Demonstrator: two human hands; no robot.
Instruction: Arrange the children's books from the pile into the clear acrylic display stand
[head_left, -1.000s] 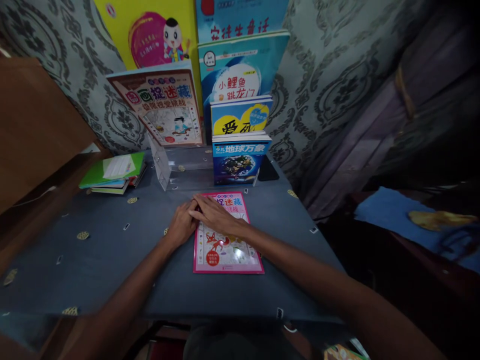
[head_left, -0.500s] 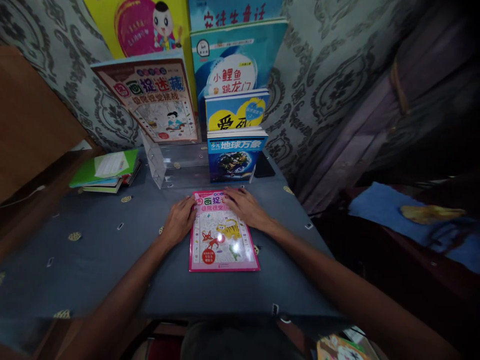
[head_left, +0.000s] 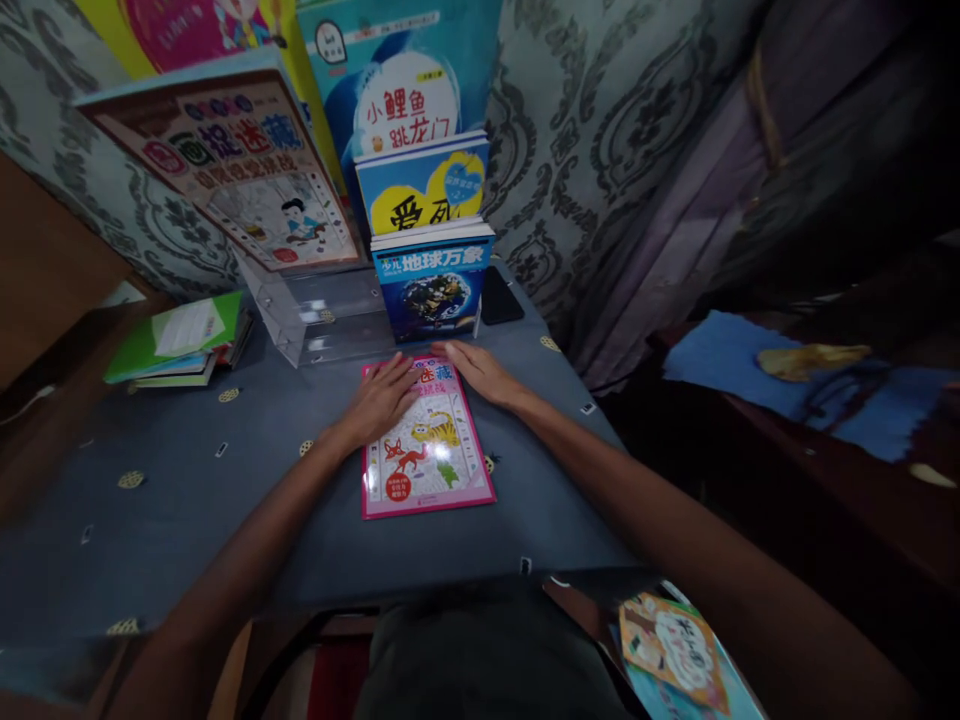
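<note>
A pink-bordered picture book (head_left: 424,460) lies flat on the table, its cover with a fox and a striped cat facing up. My left hand (head_left: 380,402) rests flat on its upper left part, fingers stretched out and covering some of the title. At the upper right edge of the book lies my right hand (head_left: 480,372), fingers extended and touching the corner. Just beyond the hands stands a clear acrylic book rack (head_left: 330,320). It holds a blue earth book (head_left: 435,295), a yellow and blue book (head_left: 424,195), a teal book (head_left: 409,90) and a brown-bordered picture book (head_left: 247,180).
A small stack of books with a green cover (head_left: 180,335) lies at the table's left back. A black phone (head_left: 500,296) sits right of the rack. A blue cloth (head_left: 795,380) is at the right. More books (head_left: 675,650) are below the table's front edge.
My left hand has moved from the book's left edge onto its cover. My right hand has slid off the title to the upper right edge. The view has shifted.
</note>
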